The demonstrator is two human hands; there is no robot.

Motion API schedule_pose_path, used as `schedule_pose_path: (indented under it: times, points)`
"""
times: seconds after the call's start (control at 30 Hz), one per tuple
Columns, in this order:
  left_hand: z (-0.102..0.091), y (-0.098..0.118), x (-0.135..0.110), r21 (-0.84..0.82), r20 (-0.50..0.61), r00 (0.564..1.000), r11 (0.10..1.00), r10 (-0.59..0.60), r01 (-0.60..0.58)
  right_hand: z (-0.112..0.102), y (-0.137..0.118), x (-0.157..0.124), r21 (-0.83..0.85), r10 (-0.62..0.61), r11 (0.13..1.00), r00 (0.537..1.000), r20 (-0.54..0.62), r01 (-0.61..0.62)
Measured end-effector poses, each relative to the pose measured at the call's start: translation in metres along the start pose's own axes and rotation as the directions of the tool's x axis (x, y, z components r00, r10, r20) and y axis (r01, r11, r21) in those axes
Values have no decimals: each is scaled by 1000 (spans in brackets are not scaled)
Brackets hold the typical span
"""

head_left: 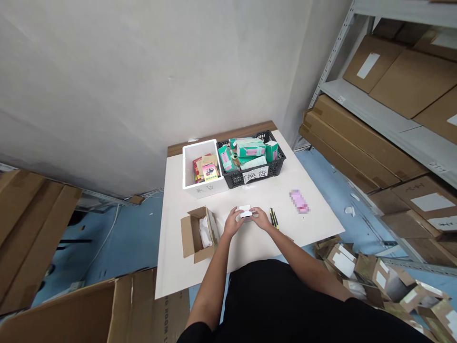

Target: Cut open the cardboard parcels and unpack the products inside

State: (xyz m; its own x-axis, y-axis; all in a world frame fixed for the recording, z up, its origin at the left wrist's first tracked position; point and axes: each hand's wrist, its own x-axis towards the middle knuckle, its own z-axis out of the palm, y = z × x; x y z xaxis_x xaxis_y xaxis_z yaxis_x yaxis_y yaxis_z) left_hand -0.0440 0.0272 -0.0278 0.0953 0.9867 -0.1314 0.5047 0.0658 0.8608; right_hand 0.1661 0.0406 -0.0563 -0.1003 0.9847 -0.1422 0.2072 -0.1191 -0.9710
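Table [178,271] bears white bin [184,166], black basket [233,178], open carton [187,236], yellow-black tool [273,218], pink packet [299,201].

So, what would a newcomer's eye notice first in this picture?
At the middle of the white table, the left hand and right hand together hold a small white box. Just left of them lies an open cardboard box. At the far edge, a white bin stands beside a black basket of green boxes.

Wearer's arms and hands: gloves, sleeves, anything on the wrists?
No gloves: the left hand and right hand are bare, and so are both forearms up past the elbows. The person wears a black top with short sleeves; the left sleeve edge shows at the upper arm. No watch, band or ring can be made out at this size.
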Motion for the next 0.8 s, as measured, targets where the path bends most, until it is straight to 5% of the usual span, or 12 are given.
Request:
schedule_pose_path:
  times: [0.47,0.67,0.8]
  points:
    - [13,-1,-4,-141,-72,997,990,-15,5,1,-1,1,41,4,999,1000,25,-5]
    - [29,-6,-1,-420,-145,969,899,-201,124,5,4,-2,252,146,956,989,40,-151]
    - [41,0,6,-404,-124,955,893,-269,199,9,-1,4,330,182,927,983,19,-178]
